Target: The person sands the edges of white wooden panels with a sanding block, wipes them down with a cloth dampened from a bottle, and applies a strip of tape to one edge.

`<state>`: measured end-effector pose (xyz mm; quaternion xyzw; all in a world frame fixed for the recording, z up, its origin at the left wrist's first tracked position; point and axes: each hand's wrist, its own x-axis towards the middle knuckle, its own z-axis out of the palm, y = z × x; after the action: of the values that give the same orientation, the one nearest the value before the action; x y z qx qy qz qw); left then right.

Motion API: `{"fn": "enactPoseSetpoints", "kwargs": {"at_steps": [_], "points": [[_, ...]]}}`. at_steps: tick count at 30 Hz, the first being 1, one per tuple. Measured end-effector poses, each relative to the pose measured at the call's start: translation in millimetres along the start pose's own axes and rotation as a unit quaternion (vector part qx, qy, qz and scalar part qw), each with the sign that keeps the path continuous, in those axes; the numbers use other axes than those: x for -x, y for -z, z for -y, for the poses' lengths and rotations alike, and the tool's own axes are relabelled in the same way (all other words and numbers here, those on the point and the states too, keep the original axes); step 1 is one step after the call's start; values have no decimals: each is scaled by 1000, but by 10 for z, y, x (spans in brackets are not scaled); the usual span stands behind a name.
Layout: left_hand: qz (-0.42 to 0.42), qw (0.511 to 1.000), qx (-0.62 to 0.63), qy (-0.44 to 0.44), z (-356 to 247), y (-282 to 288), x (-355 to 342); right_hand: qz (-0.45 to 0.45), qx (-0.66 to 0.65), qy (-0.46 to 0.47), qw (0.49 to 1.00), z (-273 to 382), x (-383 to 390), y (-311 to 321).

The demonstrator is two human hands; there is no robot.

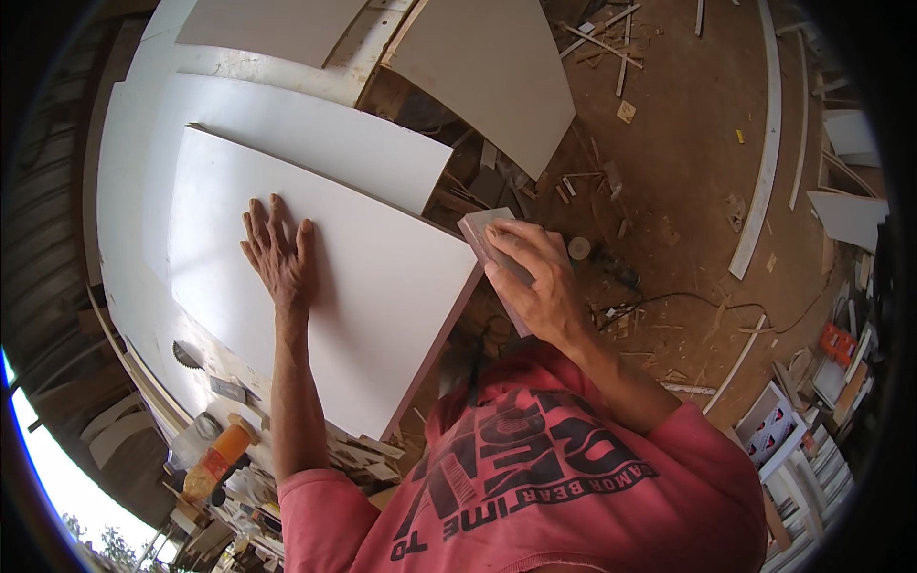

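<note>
From where I stand, a white panel [353,315] lies on the table [129,210], filling the middle of the view toward 9 o'clock, partly over another white sheet [325,134] that shows toward its 12 o'clock side. The left hand [279,258] rests on it, palm down, around 10 o'clock of the panel's middle, fingers spread; its grip is loose, grasping nothing. The right hand [540,282] has its grip closed around a block [480,246], grey on top and pinkish along the side, thumb and fingers on opposite faces. That block sits by the panel's 3 o'clock corner, so close that I can't tell whether it touches or merely hovers beside it. I judge the step in hand to be smoothing the panel's edges, with the left hand serving as a weight and the right doing the rubbing. The next move, I'd say, calls for setting the block's face square against the edge [430,355] that runs from 3 o'clock toward 5, with even pressure and a firm left palm; tipping the block could round or chip that corner. Over at 8 o'clock, a round saw blade [186,355] lies beyond the panel.
</note>
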<state>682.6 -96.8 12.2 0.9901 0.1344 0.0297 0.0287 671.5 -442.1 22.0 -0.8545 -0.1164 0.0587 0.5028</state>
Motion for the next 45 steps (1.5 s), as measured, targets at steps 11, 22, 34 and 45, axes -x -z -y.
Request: {"fn": "enactPoseSetpoints", "kwargs": {"at_steps": [11, 22, 34, 45], "points": [[-1, 1000, 8, 5, 27, -27, -9, 53, 13, -23, 998, -1, -64, 103], [-1, 1000, 24, 3, -18, 3, -19, 58, -53, -19, 997, -251, -237, -42], [10, 1000, 27, 5, 1, -15, -27, -47, -202, -115, 972, -386, 95, 35], [9, 995, 97, -30, 622, 288, 1313, -90, -760, -182, 617, -422, 231, -388]]}}
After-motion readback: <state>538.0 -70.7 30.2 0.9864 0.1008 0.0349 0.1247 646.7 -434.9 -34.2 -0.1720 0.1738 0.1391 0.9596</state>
